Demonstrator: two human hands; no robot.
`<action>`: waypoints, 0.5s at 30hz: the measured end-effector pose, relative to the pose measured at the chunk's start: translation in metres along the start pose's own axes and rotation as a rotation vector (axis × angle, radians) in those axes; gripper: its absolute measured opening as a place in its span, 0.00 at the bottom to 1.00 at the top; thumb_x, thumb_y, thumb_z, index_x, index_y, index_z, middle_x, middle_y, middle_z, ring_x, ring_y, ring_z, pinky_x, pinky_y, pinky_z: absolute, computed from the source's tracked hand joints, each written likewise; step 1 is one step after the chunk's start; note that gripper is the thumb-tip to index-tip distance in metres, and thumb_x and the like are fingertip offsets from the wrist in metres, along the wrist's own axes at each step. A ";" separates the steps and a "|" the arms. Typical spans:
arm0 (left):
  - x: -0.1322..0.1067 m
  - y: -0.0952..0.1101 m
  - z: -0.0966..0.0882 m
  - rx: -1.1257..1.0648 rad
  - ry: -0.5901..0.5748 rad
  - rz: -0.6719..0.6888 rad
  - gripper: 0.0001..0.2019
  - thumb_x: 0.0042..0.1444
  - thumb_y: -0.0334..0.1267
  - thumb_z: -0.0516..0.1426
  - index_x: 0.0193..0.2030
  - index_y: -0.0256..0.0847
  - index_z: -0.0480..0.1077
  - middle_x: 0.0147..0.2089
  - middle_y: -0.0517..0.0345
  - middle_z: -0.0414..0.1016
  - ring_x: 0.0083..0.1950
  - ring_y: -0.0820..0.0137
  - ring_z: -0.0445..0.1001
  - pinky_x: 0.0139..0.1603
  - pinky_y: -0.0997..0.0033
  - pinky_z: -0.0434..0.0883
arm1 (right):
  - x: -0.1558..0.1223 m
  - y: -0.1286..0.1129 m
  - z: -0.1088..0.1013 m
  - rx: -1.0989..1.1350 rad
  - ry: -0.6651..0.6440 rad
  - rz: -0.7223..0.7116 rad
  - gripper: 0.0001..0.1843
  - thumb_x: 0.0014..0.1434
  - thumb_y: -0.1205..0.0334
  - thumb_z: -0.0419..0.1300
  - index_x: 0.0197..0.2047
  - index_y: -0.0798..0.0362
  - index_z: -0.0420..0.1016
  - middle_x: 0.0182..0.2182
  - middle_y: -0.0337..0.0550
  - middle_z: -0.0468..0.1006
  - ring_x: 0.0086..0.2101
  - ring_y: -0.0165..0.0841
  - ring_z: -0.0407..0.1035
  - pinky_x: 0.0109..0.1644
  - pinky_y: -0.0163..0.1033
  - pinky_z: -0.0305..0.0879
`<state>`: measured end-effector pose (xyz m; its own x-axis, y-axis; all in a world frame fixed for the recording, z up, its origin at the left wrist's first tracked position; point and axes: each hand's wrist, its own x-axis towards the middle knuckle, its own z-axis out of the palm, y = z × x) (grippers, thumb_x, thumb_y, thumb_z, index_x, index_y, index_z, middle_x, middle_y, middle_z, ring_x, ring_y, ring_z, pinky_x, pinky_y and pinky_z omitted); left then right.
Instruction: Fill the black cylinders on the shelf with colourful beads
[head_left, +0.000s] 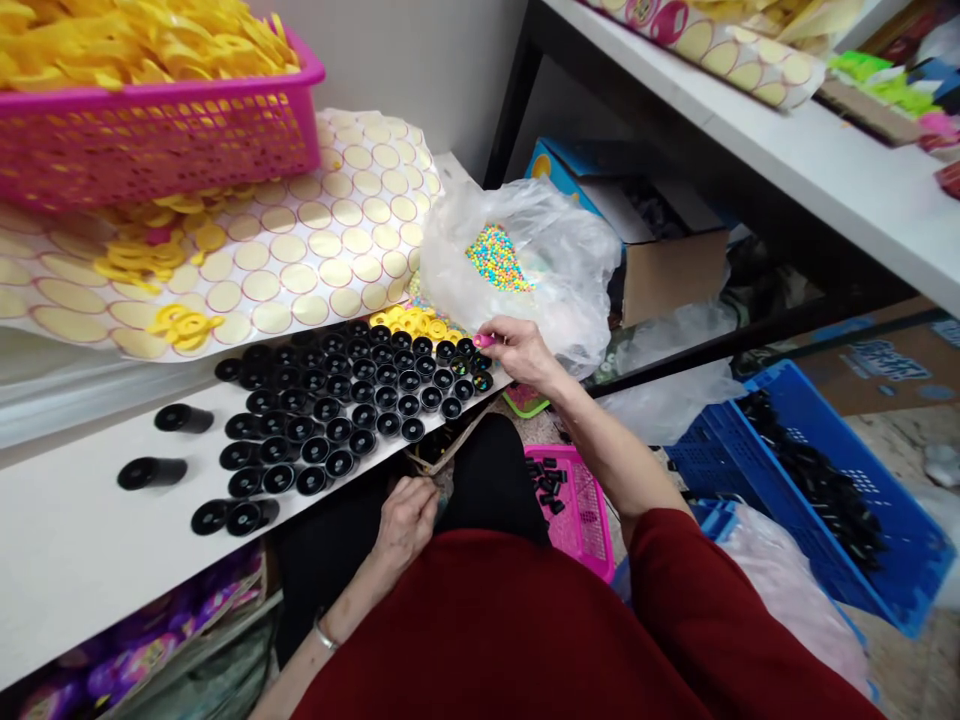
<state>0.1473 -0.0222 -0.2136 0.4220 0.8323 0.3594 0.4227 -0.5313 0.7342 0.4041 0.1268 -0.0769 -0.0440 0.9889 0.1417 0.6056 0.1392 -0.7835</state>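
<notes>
My right hand (521,352) is closed on a small pink object (484,341), held over the right end of a block of upright black tubes (352,400) on a white shelf (82,540). Some tubes at that end hold coloured beads. Just behind the hand is a clear plastic bag (559,270) with pastel candy beads (496,258) inside. My left hand (405,520) rests low on my lap at the shelf's front edge, fingers curled; what it holds, if anything, is hidden. Yellow caps (416,322) lie behind the tubes.
Three black tubes (184,418) lie on their sides at left. A pink basket (157,130) of yellow caps sits on sticker sheets (315,240). On the floor: a small pink basket (577,515), a blue crate (840,490) of black tubes, cardboard boxes (667,265).
</notes>
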 end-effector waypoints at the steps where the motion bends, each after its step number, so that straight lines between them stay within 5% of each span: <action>1: 0.000 0.000 0.000 -0.003 -0.001 0.000 0.08 0.63 0.31 0.53 0.38 0.41 0.74 0.35 0.56 0.78 0.34 0.71 0.73 0.37 0.70 0.73 | 0.000 0.000 0.001 -0.191 -0.022 -0.043 0.08 0.56 0.66 0.56 0.32 0.53 0.77 0.31 0.42 0.77 0.36 0.35 0.68 0.41 0.39 0.62; 4: -0.001 -0.001 0.000 -0.007 -0.003 -0.003 0.08 0.63 0.31 0.53 0.38 0.41 0.75 0.36 0.56 0.78 0.35 0.71 0.73 0.38 0.70 0.73 | 0.001 -0.006 0.002 -0.671 -0.116 -0.115 0.14 0.59 0.71 0.51 0.37 0.53 0.78 0.39 0.49 0.78 0.41 0.40 0.66 0.41 0.41 0.59; 7: -0.002 -0.002 0.000 0.002 0.004 -0.006 0.08 0.63 0.32 0.53 0.38 0.41 0.75 0.36 0.55 0.79 0.36 0.71 0.74 0.39 0.69 0.74 | 0.002 -0.019 0.002 -0.920 -0.231 -0.176 0.16 0.59 0.73 0.50 0.42 0.54 0.78 0.41 0.53 0.77 0.43 0.43 0.64 0.38 0.42 0.56; 11: -0.002 -0.003 0.001 -0.003 0.012 -0.004 0.08 0.63 0.32 0.54 0.39 0.41 0.75 0.36 0.55 0.79 0.36 0.71 0.74 0.39 0.70 0.73 | 0.002 -0.034 0.003 -1.019 -0.342 -0.228 0.16 0.61 0.72 0.50 0.45 0.56 0.77 0.40 0.57 0.75 0.43 0.45 0.62 0.37 0.44 0.54; 15: -0.002 -0.003 0.001 0.006 0.019 0.012 0.07 0.63 0.32 0.54 0.38 0.41 0.74 0.35 0.55 0.78 0.34 0.71 0.73 0.38 0.70 0.73 | 0.003 -0.029 0.000 -0.981 -0.288 -0.268 0.15 0.60 0.73 0.51 0.43 0.56 0.77 0.39 0.55 0.76 0.42 0.43 0.62 0.37 0.43 0.54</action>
<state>0.1457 -0.0220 -0.2171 0.4116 0.8287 0.3794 0.4227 -0.5423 0.7261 0.3859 0.1259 -0.0538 -0.3806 0.9247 -0.0123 0.9193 0.3798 0.1028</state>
